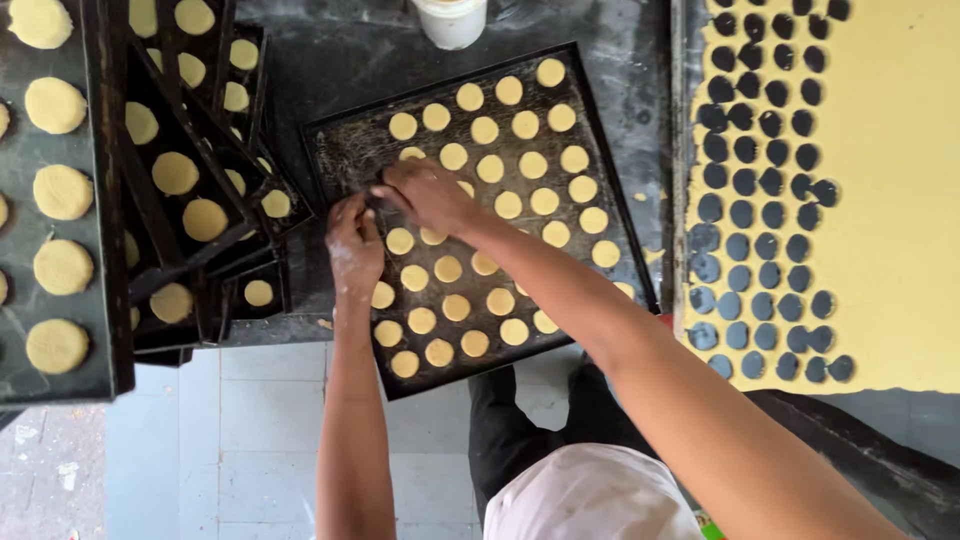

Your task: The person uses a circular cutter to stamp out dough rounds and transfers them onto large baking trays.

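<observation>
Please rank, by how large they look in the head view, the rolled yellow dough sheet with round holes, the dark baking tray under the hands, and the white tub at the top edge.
1. Rolled yellow dough sheet, though the frame edge cuts it off.
2. Dark baking tray under the left hand and right hand.
3. White tub, only partly in view.

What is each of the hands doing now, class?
Left hand: fingers curled at the baking tray; contents cannot be told.
Right hand: over the dough rounds, grip unclear.
</observation>
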